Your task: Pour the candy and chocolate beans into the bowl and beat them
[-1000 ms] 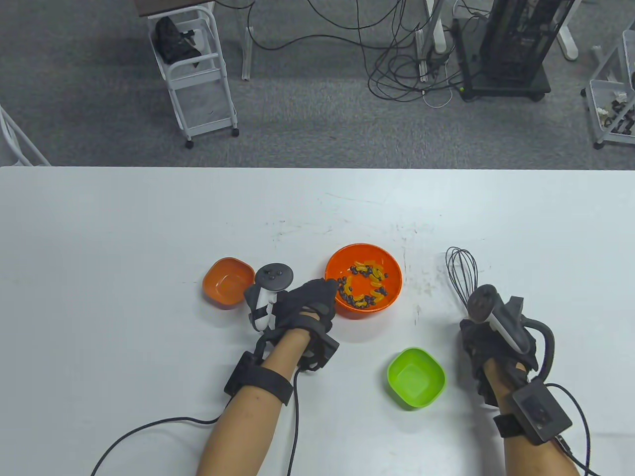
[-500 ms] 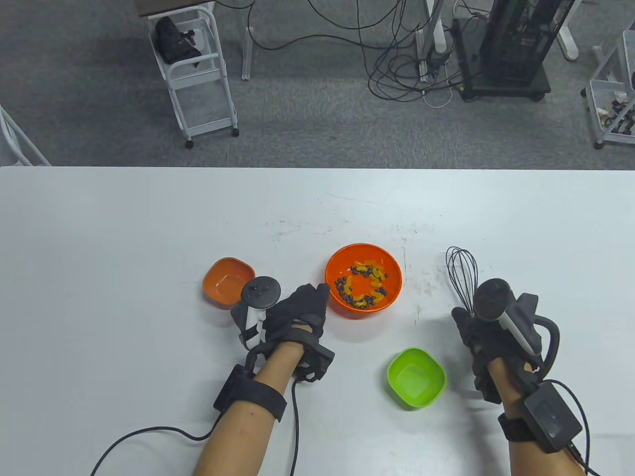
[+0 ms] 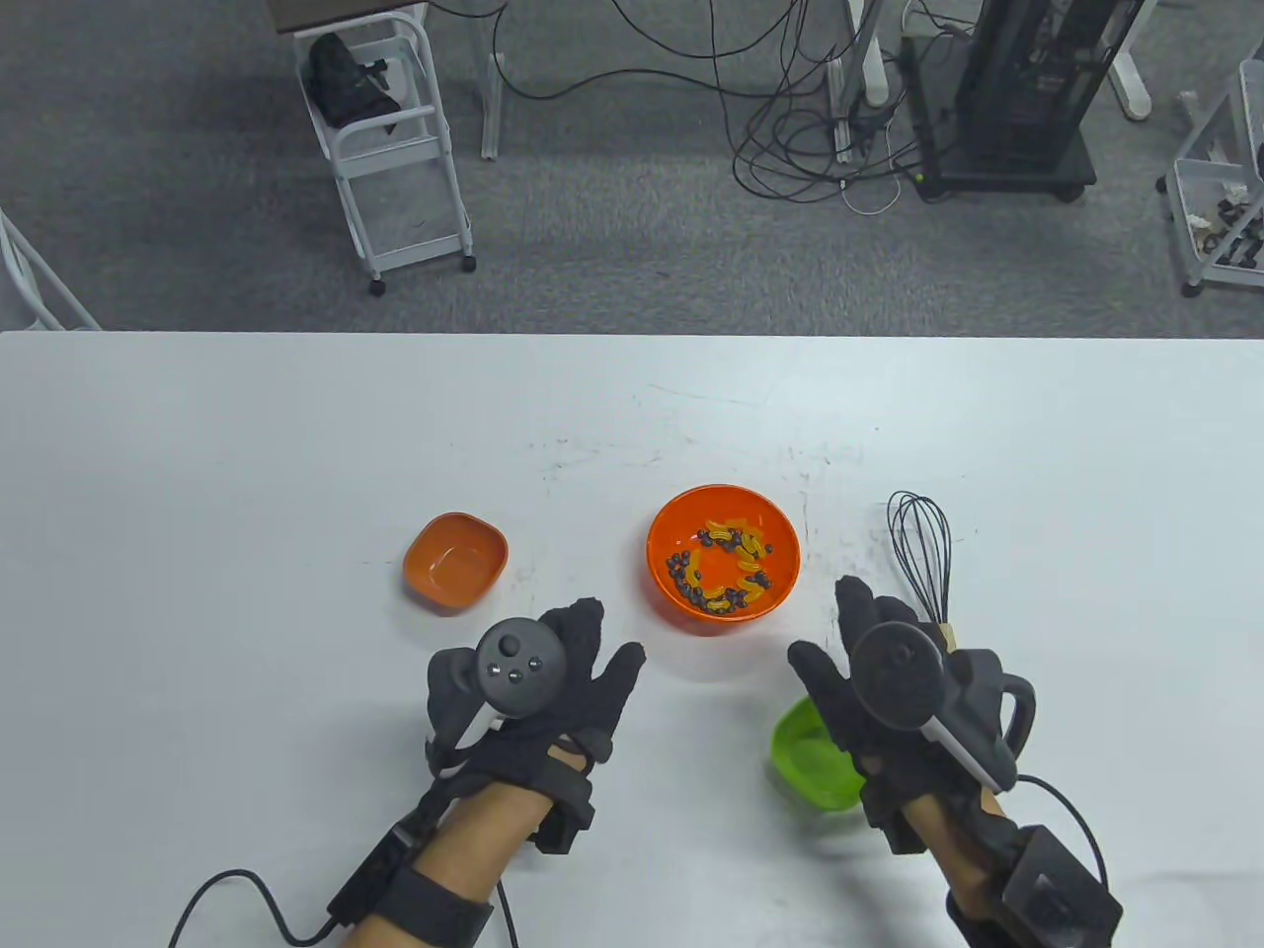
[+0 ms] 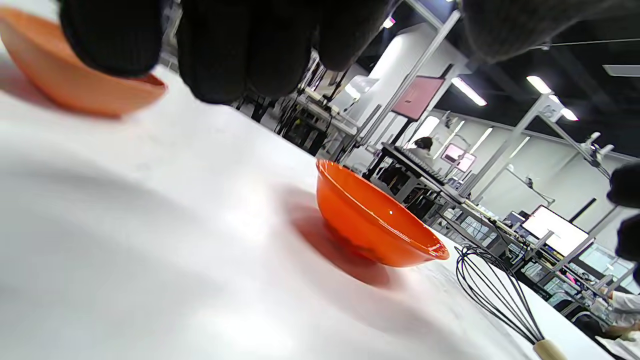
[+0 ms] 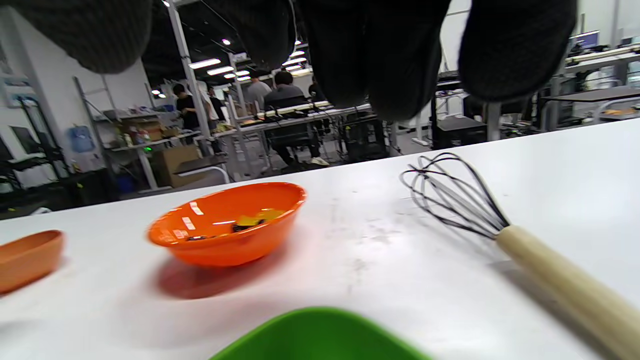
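1. While our left hand [image 3: 538, 691] floats palm-down with fingers spread, holding nothing, it sits near the worktop's front edge.
2. Our right hand [image 3: 879, 691] is the same deal, fingers splayed, nothing in it, partly over the small lime-green plastic dish [image 3: 815, 755].
3. Round glossy orange bowl [image 3: 723, 558] sits mid-worktop with the yellow candy and dark chocolate beans [image 3: 726, 573] already in it.
4. Black wire whisk with a pale wooden handle [image 3: 921, 553] lies flat toward the right edge from the bowl, untouched.
5. Small squarish orange dish [image 3: 454, 561] sits toward the left edge.
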